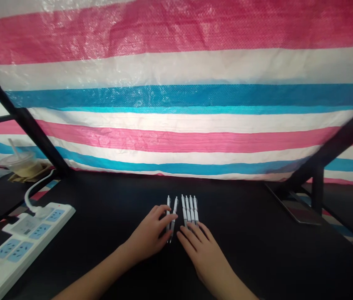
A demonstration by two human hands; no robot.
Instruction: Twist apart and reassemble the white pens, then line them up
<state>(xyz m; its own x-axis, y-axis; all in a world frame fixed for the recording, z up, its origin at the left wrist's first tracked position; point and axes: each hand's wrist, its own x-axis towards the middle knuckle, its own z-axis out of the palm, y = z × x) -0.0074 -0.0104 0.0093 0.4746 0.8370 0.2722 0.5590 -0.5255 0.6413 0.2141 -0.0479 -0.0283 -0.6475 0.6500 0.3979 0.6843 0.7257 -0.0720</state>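
Observation:
Two white click pens lie near the middle of the black table: a left one (168, 201) and a slightly slanted one (175, 204). My left hand (150, 229) reaches over both, its index finger and thumb closed about the slanted pen and covering part of the left one. To the right, several more white pens (190, 208) lie side by side in a close row, clickers pointing away from me. My right hand (203, 250) is open, its fingers stretched out at the near ends of this row, which they partly hide.
At left a white power strip (17, 250) with a plugged-in cable lies on the table (117, 196). Beyond it stands a plastic cup (22, 162) with a straw. A dark flat device (298, 208) lies at right by the black frame. Striped sheeting (176, 141) hangs behind.

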